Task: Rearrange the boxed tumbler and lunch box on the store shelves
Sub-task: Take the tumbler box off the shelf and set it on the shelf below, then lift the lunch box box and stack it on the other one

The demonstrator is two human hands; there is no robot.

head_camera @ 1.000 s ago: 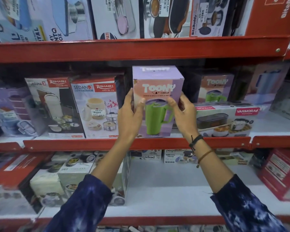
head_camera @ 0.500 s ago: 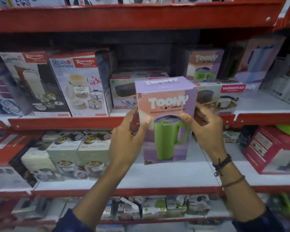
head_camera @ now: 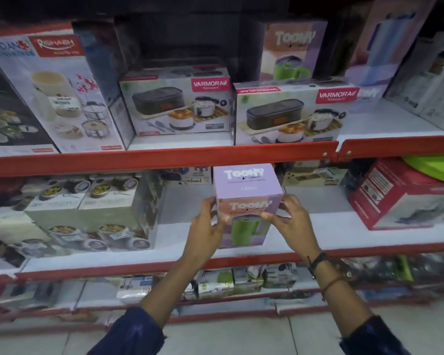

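Head view: tumbler box (head_camera: 246, 201) between fingers (head_camera: 268, 216).

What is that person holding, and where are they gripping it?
The purple Toony tumbler box, held between the left hand and right hand at its two upper side edges.

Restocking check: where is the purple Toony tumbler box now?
Head view, centre: Toony tumbler box held between left hand and right hand, at the lower shelf.

upper shelf (head_camera: 164, 160) | Varmora lunch boxes (head_camera: 176, 103) | lower shelf (head_camera: 318, 226) | Toony box (head_camera: 246, 185)
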